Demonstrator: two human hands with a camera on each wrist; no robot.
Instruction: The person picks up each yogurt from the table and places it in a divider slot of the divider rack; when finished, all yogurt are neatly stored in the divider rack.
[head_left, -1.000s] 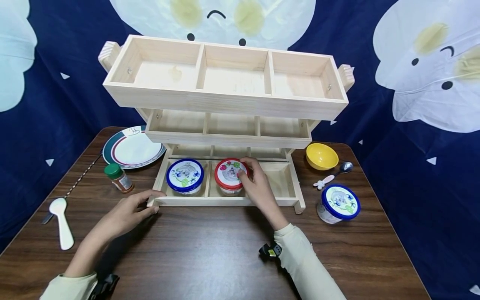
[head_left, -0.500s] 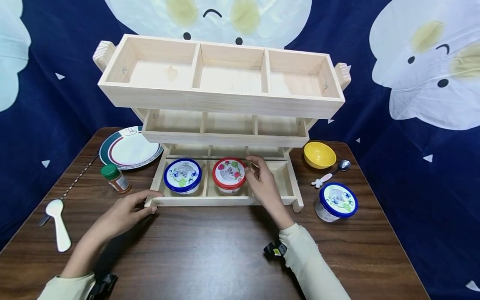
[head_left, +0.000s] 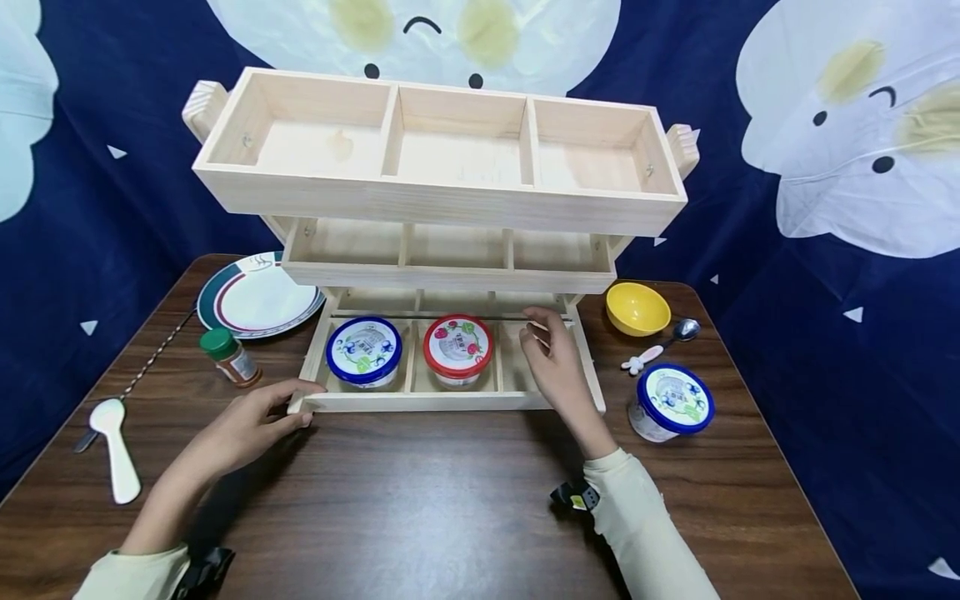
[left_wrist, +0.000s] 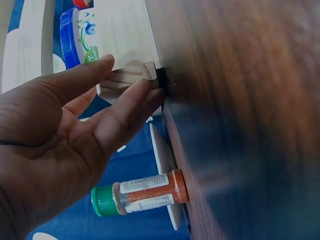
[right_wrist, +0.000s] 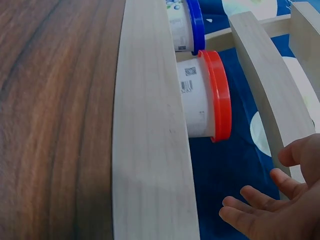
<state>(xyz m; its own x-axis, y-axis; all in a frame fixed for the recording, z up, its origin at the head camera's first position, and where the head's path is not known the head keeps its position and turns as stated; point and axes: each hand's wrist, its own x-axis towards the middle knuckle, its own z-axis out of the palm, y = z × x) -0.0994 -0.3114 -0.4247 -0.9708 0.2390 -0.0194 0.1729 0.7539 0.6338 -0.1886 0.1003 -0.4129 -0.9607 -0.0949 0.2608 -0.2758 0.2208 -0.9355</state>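
Note:
A tiered wooden storage rack stands on the table, its lowest tray split into three compartments. My left hand grips the front left corner of that tray, thumb and fingers around the wooden end in the left wrist view. In the left compartment is a tub with a blue lid; a tub with a red lid sits in the middle one. Over the right compartment hovers my right hand, holding nothing, its fingers loosely spread in the right wrist view.
Right of the rack are another blue-lidded tub, a spoon with a rabbit handle and a yellow bowl. To the left are a plate, a green-capped spice jar and a white spoon. Upper trays overhang the lowest one.
My right hand has let go of the red-lidded tub and moved right, over the right compartment. The tub stays in the middle compartment. My left hand keeps its grip on the rack's corner.

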